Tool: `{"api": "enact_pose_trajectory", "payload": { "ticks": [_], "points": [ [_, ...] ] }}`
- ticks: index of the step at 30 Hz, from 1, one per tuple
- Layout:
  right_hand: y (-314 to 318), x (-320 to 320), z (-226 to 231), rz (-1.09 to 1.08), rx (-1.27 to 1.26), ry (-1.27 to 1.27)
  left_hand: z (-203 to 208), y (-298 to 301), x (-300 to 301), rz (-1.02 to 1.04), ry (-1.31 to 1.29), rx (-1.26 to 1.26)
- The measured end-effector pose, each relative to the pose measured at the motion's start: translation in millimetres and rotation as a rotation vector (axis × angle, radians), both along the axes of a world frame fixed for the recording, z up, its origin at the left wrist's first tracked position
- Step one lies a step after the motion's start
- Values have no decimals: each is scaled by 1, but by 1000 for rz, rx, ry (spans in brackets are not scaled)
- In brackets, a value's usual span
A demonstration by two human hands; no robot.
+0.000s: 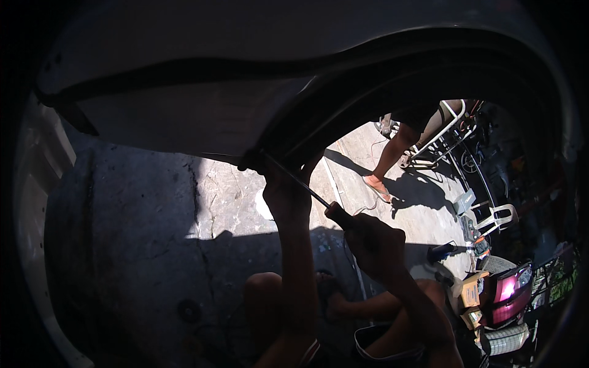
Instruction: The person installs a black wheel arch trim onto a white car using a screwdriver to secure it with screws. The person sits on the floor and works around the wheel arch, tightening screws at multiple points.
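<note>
One screwdriver (300, 181), straight metal shaft and thick rounded handle, slants at a smooth, curved panel's (184, 122) dark lower edge, tip pointing up-left. The right hand (377, 245) wraps its fingers round the handle; the left hand's (286, 195) fingers, near the tip, are too shadowed to tell.

L grip (287, 193) raised, R grip (377, 244) clenched & lower.

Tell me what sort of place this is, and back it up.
Probably a vehicle repair yard: a large, dark vehicle body panel with a curved arch edge spans the view, the right hand grips a thin-shafted, dark-handled screwdriver, and a glossy, curved magenta panel sits at far right.
</note>
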State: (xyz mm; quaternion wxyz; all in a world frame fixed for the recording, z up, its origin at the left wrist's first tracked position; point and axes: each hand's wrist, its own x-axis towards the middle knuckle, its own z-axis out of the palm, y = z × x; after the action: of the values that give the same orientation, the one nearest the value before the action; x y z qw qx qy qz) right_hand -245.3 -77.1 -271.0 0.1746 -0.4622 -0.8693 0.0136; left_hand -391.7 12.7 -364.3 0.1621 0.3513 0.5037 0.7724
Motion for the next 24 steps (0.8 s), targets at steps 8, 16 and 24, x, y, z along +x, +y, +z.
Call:
{"api": "enact_pose_trajectory", "payload": {
  "ticks": [8,16,24],
  "points": [
    [0,1,5,43,303,-173,1,5,-7,-155,-177,85],
    [30,23,-10,203,131,-56,15,-8,26,-505,-393,168],
    [6,-2,13,-42,-352,473,31,-2,49,-757,-348,150]
  ]
}}
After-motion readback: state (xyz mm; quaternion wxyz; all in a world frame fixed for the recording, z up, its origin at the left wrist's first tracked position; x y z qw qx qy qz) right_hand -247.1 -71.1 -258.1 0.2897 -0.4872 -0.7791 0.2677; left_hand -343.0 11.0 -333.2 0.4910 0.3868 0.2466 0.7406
